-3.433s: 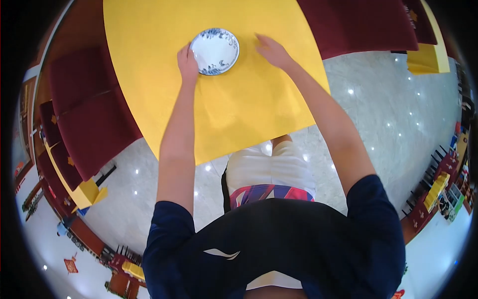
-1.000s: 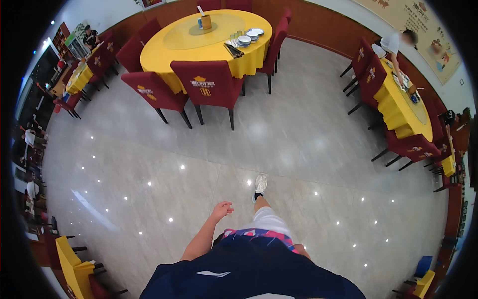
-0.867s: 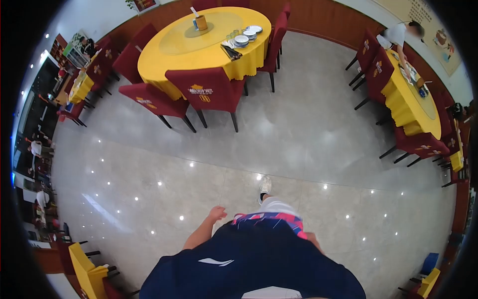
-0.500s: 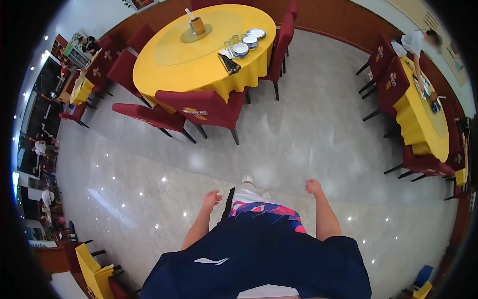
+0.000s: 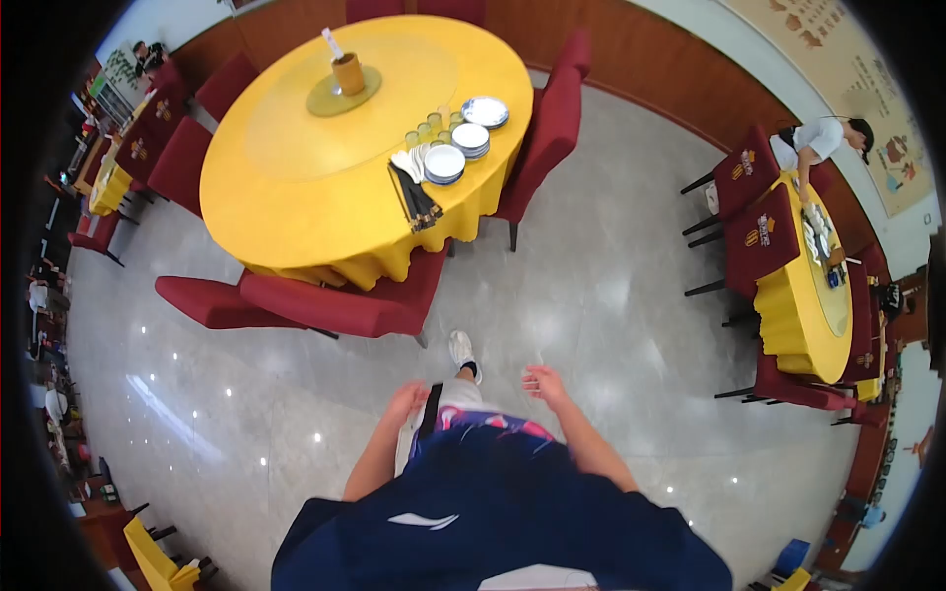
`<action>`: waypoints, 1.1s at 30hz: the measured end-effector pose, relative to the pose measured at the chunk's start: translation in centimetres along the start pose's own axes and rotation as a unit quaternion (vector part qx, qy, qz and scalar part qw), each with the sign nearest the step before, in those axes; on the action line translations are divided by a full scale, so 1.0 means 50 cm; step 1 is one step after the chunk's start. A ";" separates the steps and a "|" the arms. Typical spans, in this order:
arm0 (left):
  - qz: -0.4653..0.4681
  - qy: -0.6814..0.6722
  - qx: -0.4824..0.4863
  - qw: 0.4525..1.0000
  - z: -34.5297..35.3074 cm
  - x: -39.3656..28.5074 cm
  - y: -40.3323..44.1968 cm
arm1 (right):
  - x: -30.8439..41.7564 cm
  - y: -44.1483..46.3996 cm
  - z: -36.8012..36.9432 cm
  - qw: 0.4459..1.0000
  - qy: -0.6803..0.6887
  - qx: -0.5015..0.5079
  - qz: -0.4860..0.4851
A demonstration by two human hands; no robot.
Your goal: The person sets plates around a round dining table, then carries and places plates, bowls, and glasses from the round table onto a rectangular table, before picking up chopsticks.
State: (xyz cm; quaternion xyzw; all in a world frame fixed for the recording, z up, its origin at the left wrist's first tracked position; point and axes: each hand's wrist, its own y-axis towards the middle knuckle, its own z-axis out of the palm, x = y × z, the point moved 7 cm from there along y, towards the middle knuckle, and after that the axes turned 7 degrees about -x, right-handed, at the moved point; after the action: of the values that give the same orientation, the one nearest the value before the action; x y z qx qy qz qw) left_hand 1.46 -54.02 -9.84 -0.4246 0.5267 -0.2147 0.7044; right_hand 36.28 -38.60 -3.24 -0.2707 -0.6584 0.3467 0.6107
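Observation:
My left hand (image 5: 406,400) hangs low in front of my body, its fingers blurred and partly turned away. To its right, my right hand (image 5: 545,383) is held over the floor with its fingers apart and nothing in it. Ahead stands a round table with a yellow cloth (image 5: 266,212). Near its right edge are stacked plates (image 5: 443,164), more plates (image 5: 470,141), a patterned dish stack (image 5: 485,112), several glasses (image 5: 424,130), white spoons (image 5: 418,158) and black-wrapped chopsticks (image 5: 414,202). Neither hand touches the table.
Red chairs surround the table; one chair (image 5: 345,305) is nearest me, another (image 5: 552,133) at the right. A brown holder (image 5: 348,74) stands on the glass turntable (image 5: 325,118). At the right, a person (image 5: 820,140) leans over another yellow table (image 5: 788,325).
The yellow table and its chairs appear nearer and larger as I have walked forward. My right hand has moved inward and its fingers have spread. Earlier, my left hand touched a plate.

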 end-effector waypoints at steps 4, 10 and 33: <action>0.092 -0.005 -0.032 0.995 0.061 -0.221 0.088 | 0.156 0.108 0.050 0.989 -0.123 0.068 0.054; 0.079 -0.104 -0.014 0.991 0.136 -0.442 0.066 | 0.567 0.312 0.191 0.996 -0.012 0.074 -0.041; 0.076 -0.581 -0.128 0.800 0.286 -0.927 0.244 | 1.092 0.890 0.520 0.942 -0.186 0.178 -0.215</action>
State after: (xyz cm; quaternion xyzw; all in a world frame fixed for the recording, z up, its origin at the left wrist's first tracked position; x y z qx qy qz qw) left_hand -3.46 -7.26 7.28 -0.5145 0.0715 0.1961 0.8317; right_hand 1.61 27.99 -4.99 0.0596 -0.7305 0.3626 0.5755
